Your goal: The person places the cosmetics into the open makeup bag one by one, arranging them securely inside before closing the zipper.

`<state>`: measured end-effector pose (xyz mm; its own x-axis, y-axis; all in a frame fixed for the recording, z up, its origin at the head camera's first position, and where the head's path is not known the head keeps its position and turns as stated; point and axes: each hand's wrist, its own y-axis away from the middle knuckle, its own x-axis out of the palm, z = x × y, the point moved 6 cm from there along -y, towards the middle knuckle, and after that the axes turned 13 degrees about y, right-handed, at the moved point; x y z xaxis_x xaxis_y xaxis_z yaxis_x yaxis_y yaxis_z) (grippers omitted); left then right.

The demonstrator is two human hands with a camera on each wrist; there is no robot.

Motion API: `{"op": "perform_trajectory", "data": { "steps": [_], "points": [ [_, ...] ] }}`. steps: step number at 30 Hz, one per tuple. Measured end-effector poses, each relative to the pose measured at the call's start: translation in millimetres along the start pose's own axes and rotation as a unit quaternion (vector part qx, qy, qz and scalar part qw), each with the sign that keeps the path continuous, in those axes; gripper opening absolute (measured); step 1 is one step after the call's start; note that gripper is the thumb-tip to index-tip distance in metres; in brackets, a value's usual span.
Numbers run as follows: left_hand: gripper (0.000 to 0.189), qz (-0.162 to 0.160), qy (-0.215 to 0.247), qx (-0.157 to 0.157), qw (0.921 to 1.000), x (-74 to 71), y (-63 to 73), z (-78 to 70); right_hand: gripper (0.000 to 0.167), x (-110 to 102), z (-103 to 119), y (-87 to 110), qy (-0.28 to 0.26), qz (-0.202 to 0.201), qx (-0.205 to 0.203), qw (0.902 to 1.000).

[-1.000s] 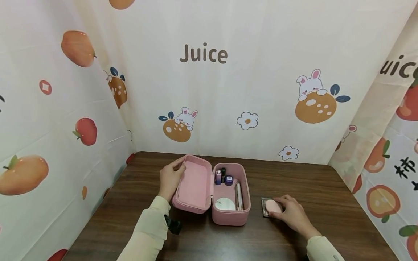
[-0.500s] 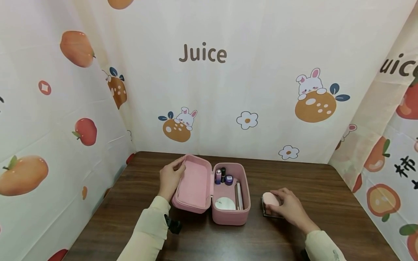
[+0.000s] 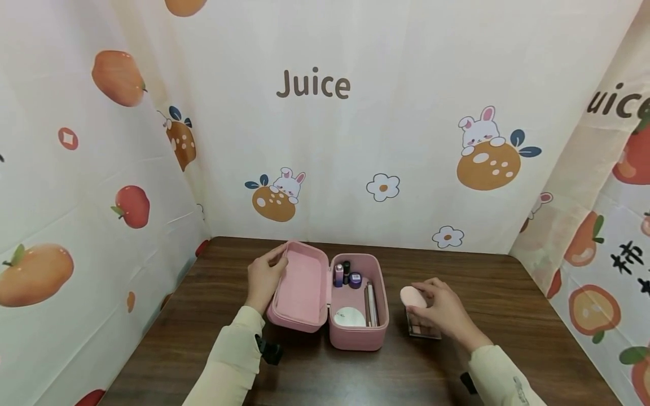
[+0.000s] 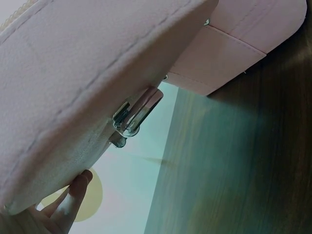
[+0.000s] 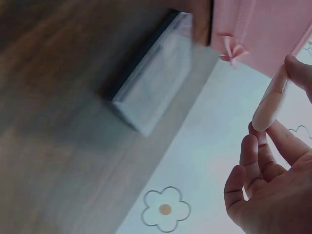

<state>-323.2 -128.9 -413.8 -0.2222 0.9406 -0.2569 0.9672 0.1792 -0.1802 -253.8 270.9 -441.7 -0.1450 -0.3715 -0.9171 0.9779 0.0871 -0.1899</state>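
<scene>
My left hand (image 3: 264, 276) grips the outer edge of the raised lid (image 3: 303, 282) of a pink makeup case (image 3: 358, 340). In the left wrist view, fingertips (image 4: 77, 187) press on the lid's side near a metal clasp (image 4: 136, 114). To the right of the case, my right hand (image 3: 447, 310) pinches a round, pale pink powder puff (image 3: 413, 296) between thumb and fingers. The right wrist view shows the puff (image 5: 269, 105) edge-on, held off the table. Below that hand, an eyeshadow palette (image 3: 424, 331) lies flat, partly covered by the fingers.
Inside the case are a lipstick-like tube (image 3: 338, 276), a black tube (image 3: 346, 273), a small purple jar (image 3: 355, 280), slim sticks (image 3: 373, 304) and a round white compact (image 3: 350, 317). Fruit-printed cloth (image 3: 325, 141) hangs behind the wooden table (image 3: 472, 270).
The right hand has lifted the puff off the palette and moved it left and away, toward the case, uncovering the palette. The left hand and lid have stayed in place.
</scene>
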Motion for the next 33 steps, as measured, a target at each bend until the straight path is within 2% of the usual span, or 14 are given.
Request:
{"op": "perform_trajectory", "data": {
  "steps": [5, 12, 18, 28, 33],
  "points": [
    [0.037, 0.001, -0.001, -0.004, 1.0000, -0.6, 0.9, 0.4, 0.060, -5.9, 10.9, -6.4, -0.002, 0.008, -0.003, 1.0000],
    [0.037, -0.005, -0.016, 0.008, 0.9998, -1.1, 0.8, -1.4, 0.062, -9.7, 23.5, -12.7, -0.011, 0.005, -0.016, 0.9998],
    [0.038, -0.003, -0.014, 0.001, 0.9999, -1.2, -0.1, -0.6, 0.060, -11.2, 37.3, -14.9, -0.010, 0.002, -0.030, 0.9995],
    [0.037, -0.007, -0.017, -0.004, 0.9998, -1.2, -0.1, 0.9, 0.060, -5.4, 49.3, -17.9, -0.026, 0.011, -0.029, 0.9992],
    [0.037, -0.011, -0.018, -0.001, 0.9998, -1.7, -0.3, 0.3, 0.055, -4.3, 59.7, -19.0, -0.023, 0.001, -0.044, 0.9987]
  ]
}}
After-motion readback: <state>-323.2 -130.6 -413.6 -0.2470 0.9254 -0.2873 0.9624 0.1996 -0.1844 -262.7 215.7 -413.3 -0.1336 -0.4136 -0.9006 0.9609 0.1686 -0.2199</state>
